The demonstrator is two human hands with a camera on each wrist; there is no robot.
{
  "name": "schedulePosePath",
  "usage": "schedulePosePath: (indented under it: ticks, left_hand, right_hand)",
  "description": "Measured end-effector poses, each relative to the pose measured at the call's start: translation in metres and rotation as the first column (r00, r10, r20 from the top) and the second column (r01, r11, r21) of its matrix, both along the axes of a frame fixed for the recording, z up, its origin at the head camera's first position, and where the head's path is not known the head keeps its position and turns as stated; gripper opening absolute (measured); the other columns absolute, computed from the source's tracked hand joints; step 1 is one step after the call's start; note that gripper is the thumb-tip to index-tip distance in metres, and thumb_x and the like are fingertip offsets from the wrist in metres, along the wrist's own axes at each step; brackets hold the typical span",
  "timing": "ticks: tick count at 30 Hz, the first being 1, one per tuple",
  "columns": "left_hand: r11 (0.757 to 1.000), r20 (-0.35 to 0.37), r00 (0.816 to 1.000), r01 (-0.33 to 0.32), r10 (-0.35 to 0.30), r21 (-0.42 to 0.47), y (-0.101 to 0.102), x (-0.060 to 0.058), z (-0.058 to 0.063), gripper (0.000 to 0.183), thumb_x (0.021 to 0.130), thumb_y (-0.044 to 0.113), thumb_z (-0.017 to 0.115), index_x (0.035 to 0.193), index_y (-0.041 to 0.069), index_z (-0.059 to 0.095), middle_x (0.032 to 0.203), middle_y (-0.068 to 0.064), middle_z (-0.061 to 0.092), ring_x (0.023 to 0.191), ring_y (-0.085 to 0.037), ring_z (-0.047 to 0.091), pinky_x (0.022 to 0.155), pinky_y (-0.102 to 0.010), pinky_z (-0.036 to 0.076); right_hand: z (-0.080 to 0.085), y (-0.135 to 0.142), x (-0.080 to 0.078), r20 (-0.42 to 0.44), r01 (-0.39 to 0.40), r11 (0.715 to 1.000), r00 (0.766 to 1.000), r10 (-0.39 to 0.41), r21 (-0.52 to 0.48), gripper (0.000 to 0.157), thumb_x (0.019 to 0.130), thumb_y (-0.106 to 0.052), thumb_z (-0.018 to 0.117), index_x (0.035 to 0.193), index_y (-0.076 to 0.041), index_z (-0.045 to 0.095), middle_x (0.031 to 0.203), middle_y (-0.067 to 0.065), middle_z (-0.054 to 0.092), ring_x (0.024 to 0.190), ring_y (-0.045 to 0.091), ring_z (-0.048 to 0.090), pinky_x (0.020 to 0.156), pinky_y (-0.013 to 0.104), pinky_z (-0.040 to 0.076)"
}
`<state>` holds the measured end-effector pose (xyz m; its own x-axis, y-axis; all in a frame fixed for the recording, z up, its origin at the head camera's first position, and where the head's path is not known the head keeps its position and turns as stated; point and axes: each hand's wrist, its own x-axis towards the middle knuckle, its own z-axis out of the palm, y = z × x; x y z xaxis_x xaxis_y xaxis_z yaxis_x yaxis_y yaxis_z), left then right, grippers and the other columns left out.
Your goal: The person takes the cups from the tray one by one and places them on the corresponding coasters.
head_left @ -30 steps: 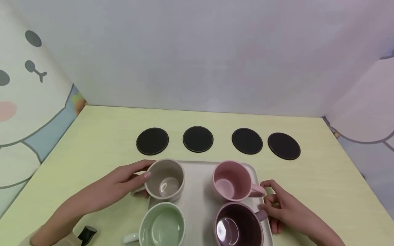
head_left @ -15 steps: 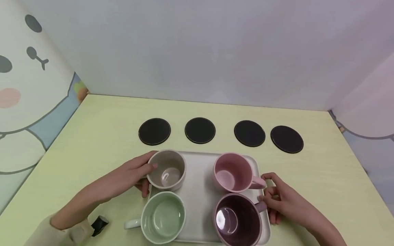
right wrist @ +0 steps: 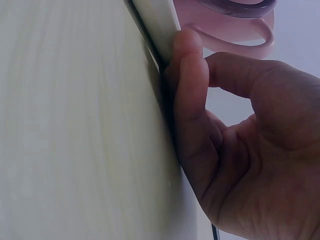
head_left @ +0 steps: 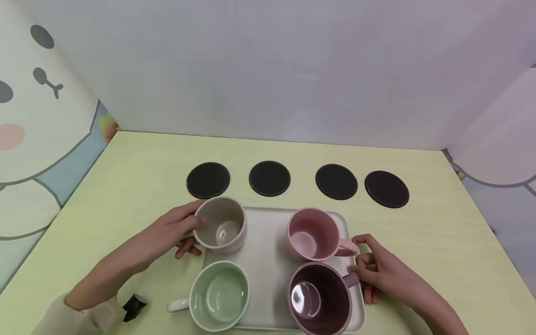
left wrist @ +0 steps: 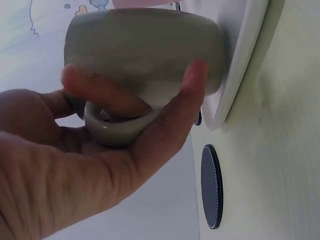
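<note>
From here I see the left hand (head_left: 169, 231) grasping the beige mug (head_left: 224, 221), fingers (left wrist: 196, 77) curled about its handle (left wrist: 112, 136), thumb at the rim; the mug is over the tray's (head_left: 266, 279) far left corner. The right hand (head_left: 381, 272) pinches the tray's right edge beside the pink mug (head_left: 313, 235).

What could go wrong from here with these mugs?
1. The left hand holds the beige mug just beyond the green mug; drawing it back toward the person might knock the two together.
2. The right hand pinches the edge of the white tray; a tug could jostle the mugs.
3. The handle of the pink mug sits close to the right hand, which might bump it.
</note>
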<state>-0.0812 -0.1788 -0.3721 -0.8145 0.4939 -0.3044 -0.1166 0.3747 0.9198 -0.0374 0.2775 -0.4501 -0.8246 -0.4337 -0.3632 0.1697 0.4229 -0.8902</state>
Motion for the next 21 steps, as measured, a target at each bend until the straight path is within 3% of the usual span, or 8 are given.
schedulePosePath:
  ticks: [5, 10, 17, 21]
  left_hand:
    - [0.994, 0.013, 0.995, -0.100, 0.099, 0.048, -0.005, -0.005, 0.008, 0.037, 0.104, 0.018, 0.038, 0.141, 0.014, 0.043, 0.061, -0.004, 0.045, 0.042, -0.015, 0.035, 0.080, -0.046, 0.059]
    - [0.977, -0.029, 0.983, -0.178, 0.182, 0.119, -0.010, -0.012, 0.010, 0.031, 0.106, 0.021, 0.037, 0.131, 0.006, 0.045, 0.057, 0.002, 0.045, 0.046, -0.014, 0.041, 0.082, -0.046, 0.059]
    - [0.912, -0.014, 0.936, -0.340, 0.353, 0.230, -0.016, -0.034, 0.006, 0.032, 0.106, 0.025, 0.039, 0.133, 0.009, 0.046, 0.056, 0.003, 0.049, 0.049, -0.011, 0.049, 0.079, -0.045, 0.060]
    - [0.874, 0.009, 0.915, -0.389, 0.404, 0.292, -0.022, -0.046, 0.002, 0.032, 0.106, 0.026, 0.040, 0.134, 0.010, 0.045, 0.056, 0.002, 0.053, 0.049, -0.011, 0.054, 0.077, -0.045, 0.060]
  right_hand:
    - [0.000, 0.002, 0.000, -0.004, -0.004, 1.000, 1.000, 0.004, -0.004, 0.050, 0.098, -0.022, 0.060, 0.135, -0.013, 0.027, 0.079, 0.010, 0.063, 0.051, 0.028, 0.065, 0.047, 0.043, 0.054]
    - [0.000, 0.003, 0.001, -0.003, -0.004, 1.000, 1.000, 0.004, -0.008, 0.050, 0.098, -0.022, 0.060, 0.135, -0.013, 0.027, 0.079, 0.011, 0.063, 0.051, 0.028, 0.066, 0.047, 0.044, 0.054]
    - [-0.001, 0.003, 0.000, 0.003, -0.008, 1.000, 1.000, 0.008, -0.016, 0.049, 0.099, -0.021, 0.060, 0.135, -0.014, 0.027, 0.080, 0.011, 0.063, 0.051, 0.029, 0.066, 0.047, 0.043, 0.054]
    - [-0.001, 0.002, 0.001, 0.004, -0.008, 1.000, 1.000, 0.008, -0.019, 0.049, 0.099, -0.023, 0.060, 0.135, -0.015, 0.028, 0.081, 0.011, 0.062, 0.052, 0.029, 0.066, 0.047, 0.043, 0.054]
